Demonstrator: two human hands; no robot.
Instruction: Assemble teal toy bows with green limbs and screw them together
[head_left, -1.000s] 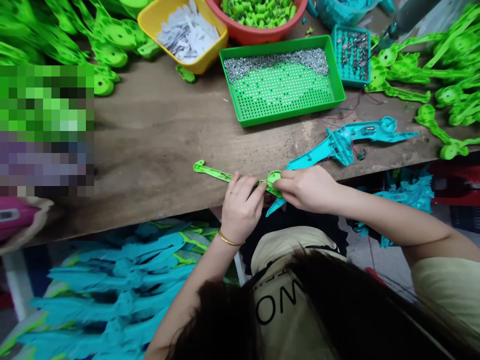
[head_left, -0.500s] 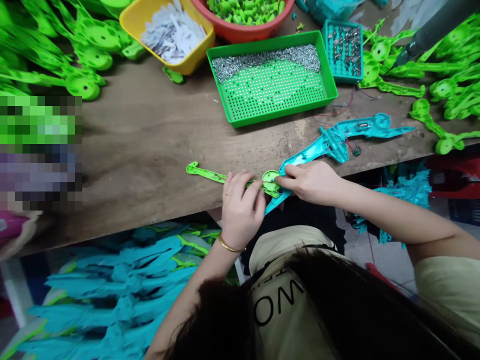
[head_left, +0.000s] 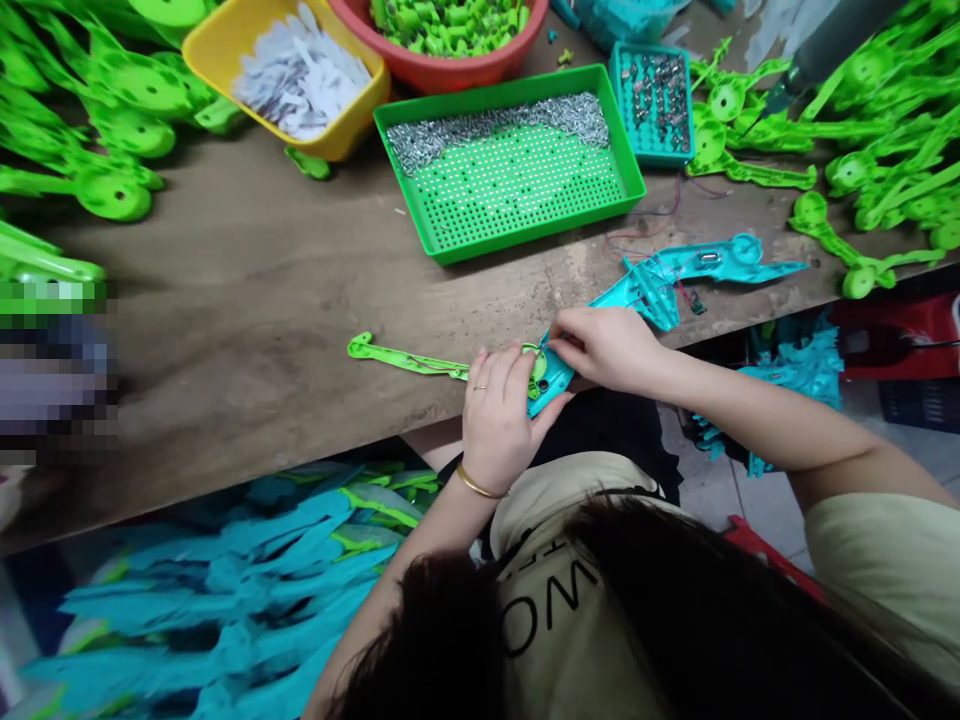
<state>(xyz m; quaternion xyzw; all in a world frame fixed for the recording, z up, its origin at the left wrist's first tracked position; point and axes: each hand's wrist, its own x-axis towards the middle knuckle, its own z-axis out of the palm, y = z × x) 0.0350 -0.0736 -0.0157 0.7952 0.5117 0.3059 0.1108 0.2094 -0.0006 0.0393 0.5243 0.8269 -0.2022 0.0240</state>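
Observation:
A long light-green plastic part with a round end lies over one end of a blue plastic shell. My left hand clasps both where they overlap, its fingers across the green piece and its thumb along the blue edge. At the green round end, my right hand has thumb and forefinger pinched together; whatever is between them is too small to make out. Beyond my right hand, the blue shell stretches right, carrying thin red wires and a small dark board.
A green perforated tray of small screws stands behind my hands. Around it are a yellow bin of pale strips, a red bowl and a teal rack. Green parts pile both sides; a dark powered driver hangs at right.
My left hand has shifted right and now covers more of the overlap, with its thumb on the blue shell. My right hand is still pinched near the green round end. The view has shifted slightly.

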